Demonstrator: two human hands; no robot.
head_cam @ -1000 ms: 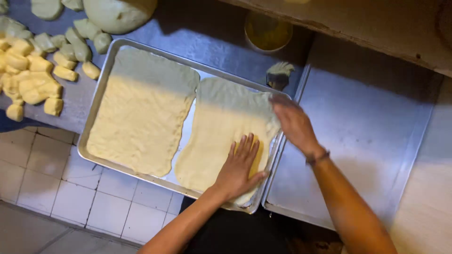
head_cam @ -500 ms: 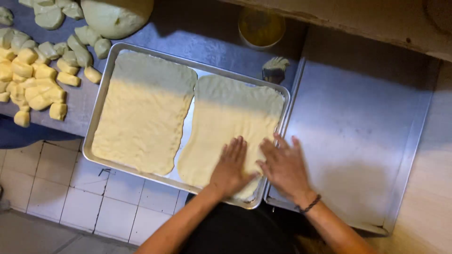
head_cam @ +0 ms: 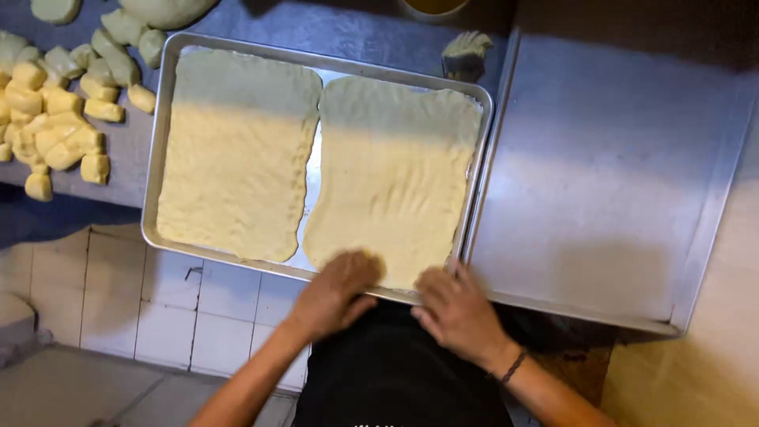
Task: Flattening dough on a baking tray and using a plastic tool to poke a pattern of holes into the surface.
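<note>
Leftmost, we see a heap of small pale-yellow cut dough pieces [head_cam: 55, 119] lying on the grey metal bench [head_cam: 371, 35], with a few larger greyish lumps just beyond them toward the far edge. Next comes the rectangular silver baking tray [head_cam: 158, 158], which overhangs the near edge of the bench above a white tiled floor [head_cam: 158, 316]. Two flattened sheets of pale dough lie side by side in it: the left dough sheet [head_cam: 233, 158] fills its half and nobody touches it, while the right dough sheet [head_cam: 391, 182] reaches down to the tray's near rim, with a thin strip of bare metal between the two.

Our left hand [head_cam: 336, 292] rests at the near edge of that right sheet, fingers [head_cam: 360, 265] bent and pressing down on the dough, grasping nothing. Our right hand [head_cam: 458, 308], a dark band at its wrist, sits just beside it at the tray's near right corner, fingers spread flat and loose, its fingertips at the rim; we cannot tell whether they touch dough or metal.

Further right, a second, bare silver tray [head_cam: 617, 182] lies against the first one, and a small crumpled lump [head_cam: 466, 51] sits behind the gap between them.
</note>
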